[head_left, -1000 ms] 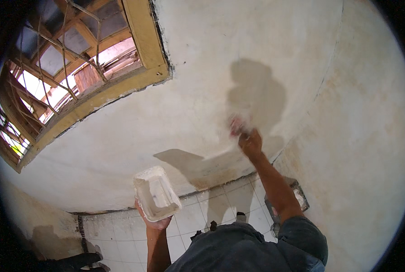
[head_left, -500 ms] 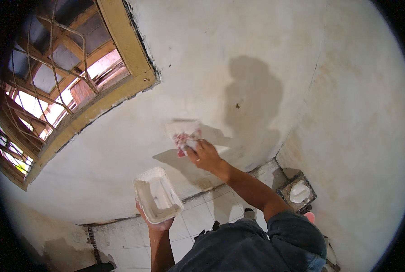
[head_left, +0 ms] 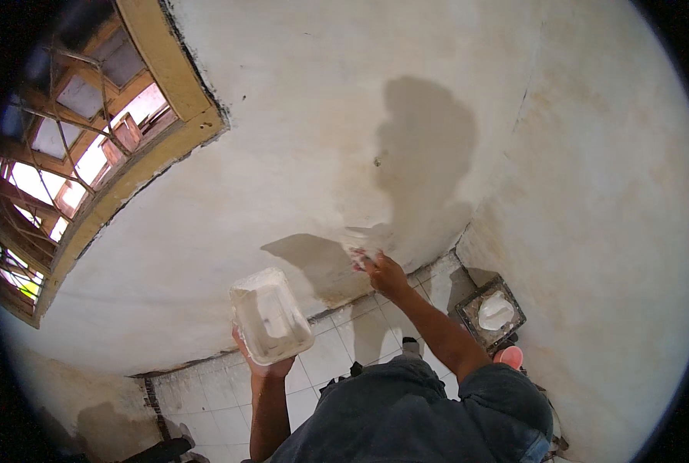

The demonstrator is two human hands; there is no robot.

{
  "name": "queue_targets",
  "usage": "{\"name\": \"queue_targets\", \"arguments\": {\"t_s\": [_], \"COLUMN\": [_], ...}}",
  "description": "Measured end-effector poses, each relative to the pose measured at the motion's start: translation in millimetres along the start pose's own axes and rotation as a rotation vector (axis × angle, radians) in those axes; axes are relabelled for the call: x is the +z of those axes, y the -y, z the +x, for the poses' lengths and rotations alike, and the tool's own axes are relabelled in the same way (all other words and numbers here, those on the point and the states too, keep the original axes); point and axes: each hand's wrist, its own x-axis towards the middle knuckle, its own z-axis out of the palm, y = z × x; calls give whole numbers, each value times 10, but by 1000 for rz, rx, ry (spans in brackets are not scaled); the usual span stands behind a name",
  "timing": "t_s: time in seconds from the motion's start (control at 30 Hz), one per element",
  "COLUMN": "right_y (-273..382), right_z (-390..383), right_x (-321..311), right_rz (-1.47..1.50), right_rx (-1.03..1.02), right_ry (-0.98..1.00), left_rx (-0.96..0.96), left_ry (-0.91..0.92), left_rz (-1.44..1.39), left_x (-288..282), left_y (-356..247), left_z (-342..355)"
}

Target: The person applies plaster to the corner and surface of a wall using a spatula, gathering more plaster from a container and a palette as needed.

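Note:
My left hand (head_left: 266, 366) grips a white rectangular plastic tub (head_left: 289, 349) from below and its near side. The tub is tilted toward me, and whitish paste coats its inside. Against the plastered wall (head_left: 275, 197), low down and right of the tub, my right hand (head_left: 388, 276) is closed on a flat putty scraper (head_left: 360, 251), smeared white and reddish. Its blade lies at the wall surface, though its edge is hard to make out against the pale plaster. The fingers partly cover the handle.
A barred window with a yellow frame (head_left: 198, 123) is at the upper left. On the tiled floor (head_left: 325, 355), in the right corner, stands a dark square container (head_left: 469, 315) with a white lump (head_left: 496, 311) in it, beside a pink cup (head_left: 509, 356). A small hole (head_left: 377, 161) marks the wall.
My right hand and the scraper have moved right and slightly down along the wall. My left hand still holds the tub, almost in place. The view has shifted a little.

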Motion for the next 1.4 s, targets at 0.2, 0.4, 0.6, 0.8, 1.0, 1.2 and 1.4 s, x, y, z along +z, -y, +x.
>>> {"name": "queue_targets", "arguments": {"t_s": [0.2,0.4,0.6,0.8,1.0,1.2,1.4], "right_y": [-581,-1035,-1108,-640,-701,-485,302], "right_z": [-923,-1136,-351,390,806,1084,722], "right_x": [-10,-575,-611,-864,-603,-149,387], "right_rz": [496,1447,1523,27,-227,228,77], "right_rx": [736,1311,905,148,319,377,173], "right_ry": [-393,-626,-391,-568,-715,-579,-469], "left_rx": [-19,24,-18,435,68,109,73], "left_ry": [40,129,153,36,172,-1,14], "left_rz": [-93,-117,-146,662,-162,-257,-189], "left_x": [234,499,592,452,338,284,-30], "left_y": [381,802,1172,1347,1192,935,729], "left_z": [23,48,153,55,-100,-259,-203]}}
